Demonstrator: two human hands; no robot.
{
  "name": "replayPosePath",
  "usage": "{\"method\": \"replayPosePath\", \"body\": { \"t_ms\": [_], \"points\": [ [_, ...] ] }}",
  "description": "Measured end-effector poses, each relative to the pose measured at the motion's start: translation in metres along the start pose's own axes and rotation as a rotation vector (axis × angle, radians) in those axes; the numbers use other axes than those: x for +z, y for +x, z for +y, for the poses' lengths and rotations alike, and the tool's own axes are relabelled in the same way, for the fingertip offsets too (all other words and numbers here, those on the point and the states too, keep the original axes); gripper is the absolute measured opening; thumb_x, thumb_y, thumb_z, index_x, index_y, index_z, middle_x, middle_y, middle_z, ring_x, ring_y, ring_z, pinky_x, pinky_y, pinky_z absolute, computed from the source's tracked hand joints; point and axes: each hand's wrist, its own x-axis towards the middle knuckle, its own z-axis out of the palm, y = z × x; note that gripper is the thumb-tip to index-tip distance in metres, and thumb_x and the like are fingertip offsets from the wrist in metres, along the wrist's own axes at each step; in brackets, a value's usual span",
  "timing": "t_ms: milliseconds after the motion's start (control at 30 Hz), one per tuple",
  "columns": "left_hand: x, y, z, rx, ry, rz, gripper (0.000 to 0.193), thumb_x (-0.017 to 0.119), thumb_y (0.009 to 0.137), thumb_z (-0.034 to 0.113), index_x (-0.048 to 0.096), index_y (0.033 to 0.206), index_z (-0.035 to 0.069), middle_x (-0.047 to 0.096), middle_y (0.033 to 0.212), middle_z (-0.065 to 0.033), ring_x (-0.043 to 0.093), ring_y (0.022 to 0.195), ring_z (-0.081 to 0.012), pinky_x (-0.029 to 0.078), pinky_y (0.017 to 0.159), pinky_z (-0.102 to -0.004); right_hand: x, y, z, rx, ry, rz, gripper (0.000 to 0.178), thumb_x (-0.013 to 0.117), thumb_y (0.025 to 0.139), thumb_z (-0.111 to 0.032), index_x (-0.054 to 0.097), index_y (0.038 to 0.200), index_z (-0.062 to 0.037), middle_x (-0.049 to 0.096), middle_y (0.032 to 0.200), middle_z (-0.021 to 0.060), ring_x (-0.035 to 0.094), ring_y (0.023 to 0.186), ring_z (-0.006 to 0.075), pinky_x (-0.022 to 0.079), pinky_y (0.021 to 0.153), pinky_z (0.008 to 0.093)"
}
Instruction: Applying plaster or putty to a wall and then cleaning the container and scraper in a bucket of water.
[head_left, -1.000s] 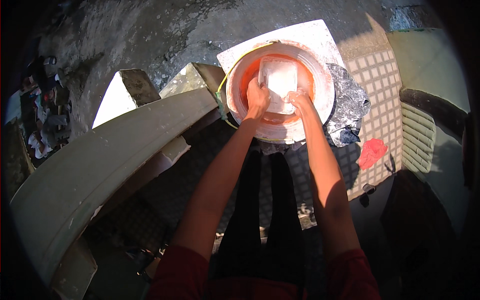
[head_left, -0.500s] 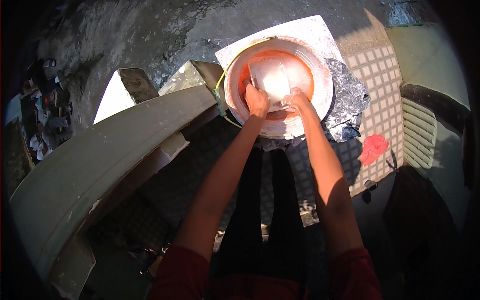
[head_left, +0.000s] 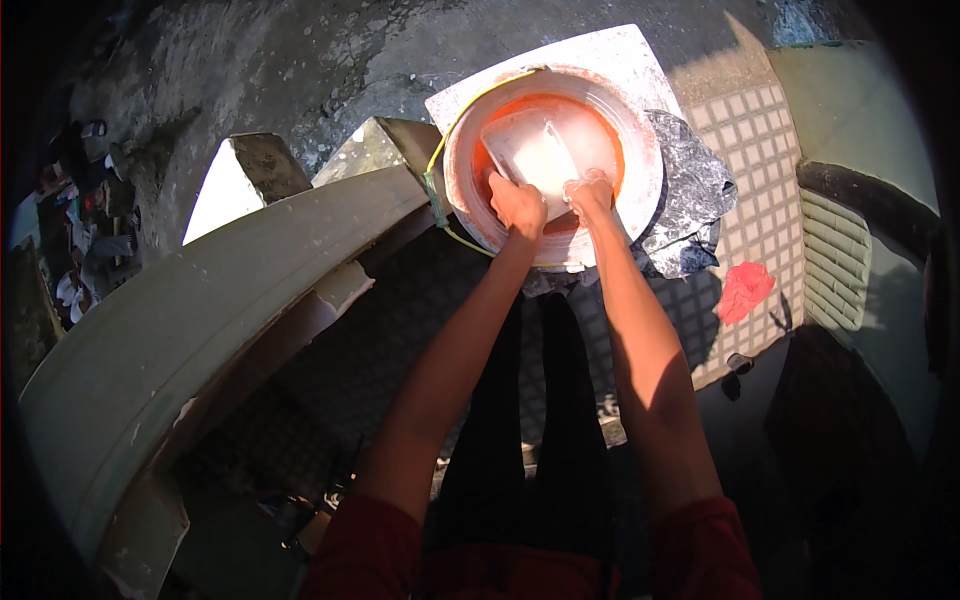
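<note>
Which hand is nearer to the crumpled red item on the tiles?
Right. The right hand, at the right side of the white container, is to the left of the red item; the left hand, at the container's left side, is farther left.

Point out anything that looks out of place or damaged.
A crumpled red item, perhaps a bag, lies on the tiled floor right of the bucket, as if dropped. The pale railing looks chipped along one edge.

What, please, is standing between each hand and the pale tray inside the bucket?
Nothing visible: the left hand and right hand already hold the near end of the pale tray, one at each side. The bucket surrounds the tray, but its wall does not come between.
</note>
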Motion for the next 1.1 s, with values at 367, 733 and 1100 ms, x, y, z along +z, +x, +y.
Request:
{"method": "replayPosePath", "body": {
  "t_ms": [367,733,1100],
  "points": [
    [-0.022,0.013,0.003,0.062,0.075,-0.117,0.028,0.049,0.078,0.003,0.046,0.106,0.002,0.061,0.100,-0.0279,0.057,0.100,-0.0441,0.044,0.086,-0.0469,-0.023,-0.040,-0.053,-0.176,-0.216,0.142,0.031,0.069,0.064,-0.019,0.067,0.089,-0.0006,0.066,0.086,0.0210,0.065,0.081,0.0366,0.052,0.076,0.0390],
    [-0.020,0.030,-0.020,0.115,-0.056,-0.334,0.031,0.047,0.078,0.001,0.053,0.108,0.002,0.063,0.100,-0.0230,0.060,0.097,-0.0365,0.045,0.085,-0.0406,-0.020,0.004,-0.062,-0.217,-0.424,0.052,0.047,0.065,0.071,-0.037,0.066,0.101,-0.0003,0.063,0.104,0.0224,0.059,0.102,0.0369,0.048,0.087,0.0405],
    [-0.038,0.041,0.000,0.002,-0.172,-0.535,0.033,0.051,0.071,0.000,0.061,0.100,-0.010,0.065,0.089,-0.0237,0.065,0.084,-0.0302,0.049,0.073,-0.0358,-0.054,-0.033,-0.052,0.041,0.141,-0.500,0.033,0.056,0.062,0.005,0.059,0.095,0.0006,0.057,0.073,0.0079,0.053,0.059,0.0172,0.044,0.052,0.0295]
  ]
}}
